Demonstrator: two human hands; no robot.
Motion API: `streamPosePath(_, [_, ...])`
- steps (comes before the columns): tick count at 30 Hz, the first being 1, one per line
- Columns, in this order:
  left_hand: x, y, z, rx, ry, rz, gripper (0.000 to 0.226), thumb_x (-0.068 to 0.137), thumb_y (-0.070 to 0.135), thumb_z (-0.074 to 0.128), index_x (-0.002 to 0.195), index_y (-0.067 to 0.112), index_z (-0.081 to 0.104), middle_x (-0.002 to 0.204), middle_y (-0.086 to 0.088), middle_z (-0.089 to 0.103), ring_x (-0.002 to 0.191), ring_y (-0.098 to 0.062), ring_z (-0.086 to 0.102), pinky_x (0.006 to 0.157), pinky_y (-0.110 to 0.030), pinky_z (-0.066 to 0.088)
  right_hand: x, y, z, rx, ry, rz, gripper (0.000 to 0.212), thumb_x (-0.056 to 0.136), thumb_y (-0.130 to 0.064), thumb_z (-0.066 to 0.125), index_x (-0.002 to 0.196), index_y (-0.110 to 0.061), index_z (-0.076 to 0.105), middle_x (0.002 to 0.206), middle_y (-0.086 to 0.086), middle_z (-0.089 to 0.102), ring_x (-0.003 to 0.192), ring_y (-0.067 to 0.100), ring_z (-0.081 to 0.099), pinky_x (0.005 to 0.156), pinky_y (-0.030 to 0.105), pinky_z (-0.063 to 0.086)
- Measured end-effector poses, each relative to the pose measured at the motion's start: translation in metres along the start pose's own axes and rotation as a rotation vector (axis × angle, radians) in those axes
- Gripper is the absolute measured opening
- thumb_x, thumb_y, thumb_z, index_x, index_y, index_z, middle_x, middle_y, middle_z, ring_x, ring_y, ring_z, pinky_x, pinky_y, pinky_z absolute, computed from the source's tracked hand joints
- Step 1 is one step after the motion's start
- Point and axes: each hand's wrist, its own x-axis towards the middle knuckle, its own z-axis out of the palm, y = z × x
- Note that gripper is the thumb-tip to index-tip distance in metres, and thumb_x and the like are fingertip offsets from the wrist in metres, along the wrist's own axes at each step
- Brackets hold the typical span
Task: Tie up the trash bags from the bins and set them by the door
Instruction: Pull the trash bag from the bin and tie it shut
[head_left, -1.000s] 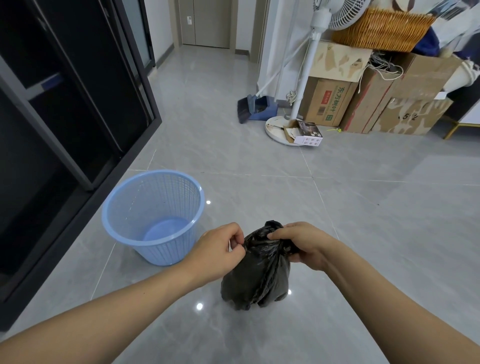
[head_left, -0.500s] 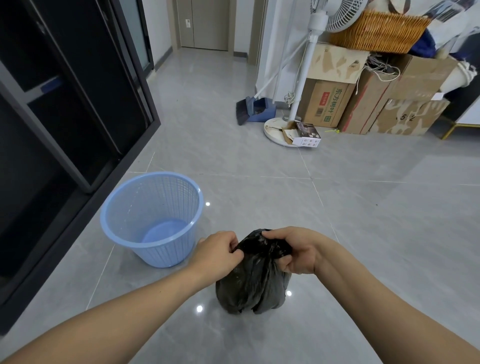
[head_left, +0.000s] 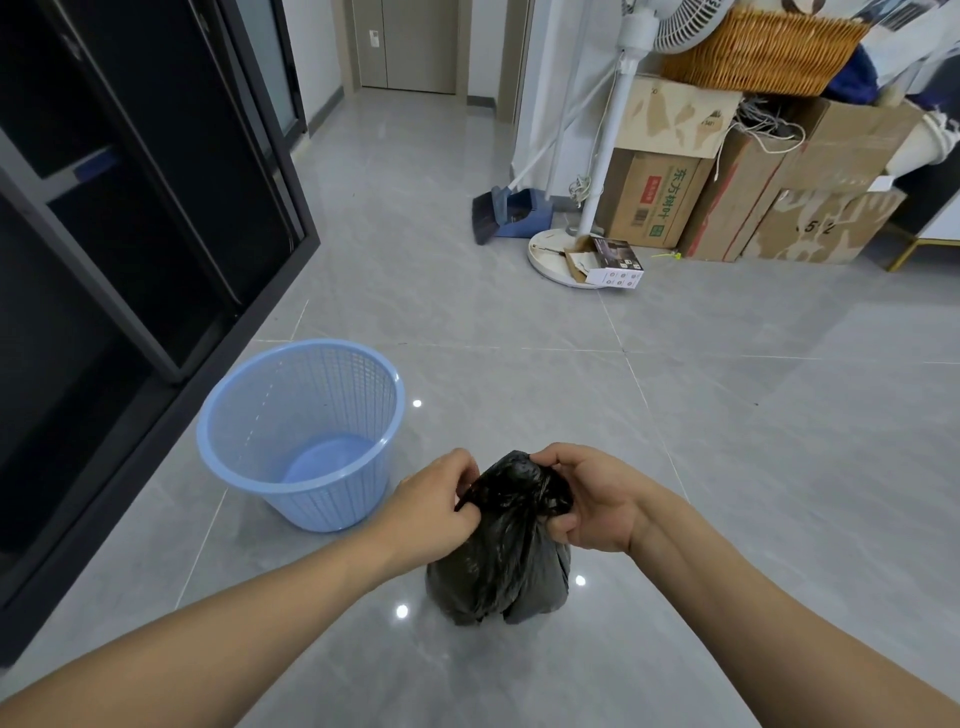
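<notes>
Black crinkled plastic trash bag (head_left: 498, 556) stands on the grey tiled floor (head_left: 727, 467), just right of a light-blue plastic mesh bin (head_left: 296, 431). The left hand (head_left: 436, 506) pinches the bag's gathered top with curled fingers, while the right hand (head_left: 592, 501) curls its fingers and thumb around the neck.

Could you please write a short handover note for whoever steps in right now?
Left hand: pinching the gathered top of the crumpled black plastic trash bag on its left side.
Right hand: gripping the bag's neck from the right.
The bag stands on the grey tiled floor, beside the round light-blue plastic mesh bin, which holds no liner.
Done: bag out of the bin, top gathered.
Left: finish the knot, then carry the bag to the door.
</notes>
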Motion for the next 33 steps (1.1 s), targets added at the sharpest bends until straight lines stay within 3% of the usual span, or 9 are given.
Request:
streamPosePath(3, [-0.006, -0.001, -0.010, -0.145, 0.098, 0.064, 0.027, 0.071, 0.035, 0.051, 0.096, 0.041, 0.044, 0.091, 0.016, 0.054, 0.077, -0.006, 0.055, 0.063, -0.019, 0.045, 0.003, 0.000, 0.000, 0.053, 0.040, -0.020, 0.012, 0.085, -0.016, 0.055, 0.080, -0.007, 0.062, 0.063, 0.003, 0.059, 0.045, 0.012, 0.048, 0.034, 0.018, 0.031])
streamPosePath(7, [-0.004, 0.006, -0.017, -0.293, 0.263, 0.061, 0.020, 0.073, 0.023, 0.051, 0.087, 0.037, 0.052, 0.082, 0.017, 0.057, 0.076, -0.006, 0.055, 0.065, -0.017, 0.046, 0.006, -0.001, 0.001, 0.084, 0.053, -0.030, 0.029, 0.091, -0.008, 0.049, 0.076, -0.001, 0.072, 0.070, 0.007, 0.070, 0.044, 0.013, 0.054, 0.036, 0.016, 0.038])
streamPosePath(9, [-0.002, 0.009, -0.018, -0.306, 0.251, 0.045, 0.016, 0.076, 0.021, 0.051, 0.084, 0.035, 0.054, 0.079, 0.018, 0.058, 0.071, -0.006, 0.054, 0.063, -0.020, 0.047, 0.006, -0.002, 0.002, 0.070, 0.042, -0.024, 0.035, 0.090, -0.009, 0.049, 0.069, -0.001, 0.076, 0.073, 0.006, 0.072, 0.046, 0.012, 0.054, 0.037, 0.016, 0.039])
streamPosePath(13, [-0.002, 0.010, -0.018, -0.285, 0.235, 0.045, 0.013, 0.080, 0.021, 0.051, 0.084, 0.032, 0.055, 0.075, 0.014, 0.058, 0.068, -0.012, 0.053, 0.065, -0.030, 0.048, 0.003, -0.003, 0.001, 0.096, 0.053, 0.005, 0.018, 0.087, -0.016, 0.056, 0.079, -0.007, 0.070, 0.069, 0.003, 0.065, 0.046, 0.013, 0.052, 0.038, 0.018, 0.036])
streamPosePath(19, [-0.003, 0.014, -0.028, -0.243, 0.203, 0.088, 0.007, 0.078, 0.032, 0.057, 0.084, 0.035, 0.055, 0.078, 0.015, 0.058, 0.068, -0.004, 0.051, 0.063, -0.021, 0.044, 0.001, -0.002, -0.001, 0.084, 0.012, 0.009, 0.018, 0.082, -0.025, 0.048, 0.081, -0.012, 0.060, 0.063, 0.000, 0.053, 0.047, 0.014, 0.044, 0.041, 0.020, 0.026])
streamPosePath(23, [-0.005, 0.019, -0.031, -0.120, 0.179, 0.156, 0.025, 0.073, 0.055, 0.066, 0.087, 0.038, 0.054, 0.086, 0.014, 0.057, 0.074, -0.008, 0.054, 0.065, -0.019, 0.046, 0.001, -0.003, 0.003, 0.101, -0.018, -0.006, 0.032, 0.075, -0.017, 0.038, 0.073, -0.008, 0.068, 0.066, 0.003, 0.056, 0.049, 0.016, 0.045, 0.044, 0.022, 0.029])
streamPosePath(25, [-0.005, 0.022, -0.031, -0.078, 0.194, 0.168, 0.028, 0.071, 0.058, 0.069, 0.085, 0.038, 0.055, 0.084, 0.015, 0.055, 0.072, -0.008, 0.053, 0.063, -0.019, 0.046, 0.001, -0.003, 0.006, 0.077, 0.007, -0.020, 0.029, 0.072, -0.012, 0.037, 0.074, -0.008, 0.065, 0.066, 0.004, 0.058, 0.052, 0.015, 0.045, 0.044, 0.022, 0.031])
streamPosePath(29, [-0.002, 0.026, -0.031, -0.057, 0.244, 0.195, 0.011, 0.079, 0.035, 0.068, 0.075, 0.031, 0.058, 0.074, 0.013, 0.056, 0.063, -0.004, 0.050, 0.057, -0.018, 0.040, 0.002, -0.004, 0.009, 0.011, 0.045, -0.055, 0.023, 0.077, -0.003, 0.033, 0.086, -0.011, 0.053, 0.071, 0.004, 0.053, 0.057, 0.014, 0.041, 0.044, 0.021, 0.031])
streamPosePath(33, [0.002, 0.027, -0.036, -0.228, 0.205, 0.064, 0.009, 0.076, 0.031, 0.058, 0.068, 0.028, 0.055, 0.061, 0.015, 0.056, 0.054, -0.001, 0.046, 0.051, -0.014, 0.038, 0.001, -0.004, 0.007, -0.238, 0.126, -0.166, 0.030, 0.087, 0.004, 0.036, 0.097, 0.000, 0.064, 0.079, 0.009, 0.061, 0.059, 0.015, 0.049, 0.047, 0.022, 0.037])
